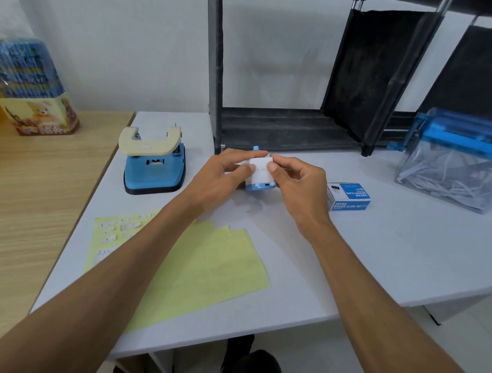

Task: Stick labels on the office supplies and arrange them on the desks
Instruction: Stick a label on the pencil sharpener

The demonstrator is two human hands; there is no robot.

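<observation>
Left hand (222, 175) and right hand (295, 181) grip one white-blue device (260, 179).

Desks: two, one white desk (377, 248), one wood-grain desk (27, 205). Hands: two, left hand (220, 176) and right hand (298, 185). One each:
- hole punch (154, 165)
- binder clip box (348, 197)
- small white-and-blue device (261, 174)
- paper shredder (451, 161)
- black shelf frame (270, 128)
- yellow label sheet (207, 263)
- wrapped package (32, 92)

Small labels (108, 239) visible on the sheet: at least six.

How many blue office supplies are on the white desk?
4: hole punch, left; blue-based device held at centre; binder clip box right of it; shredder, far right. None seem hidden.
</observation>
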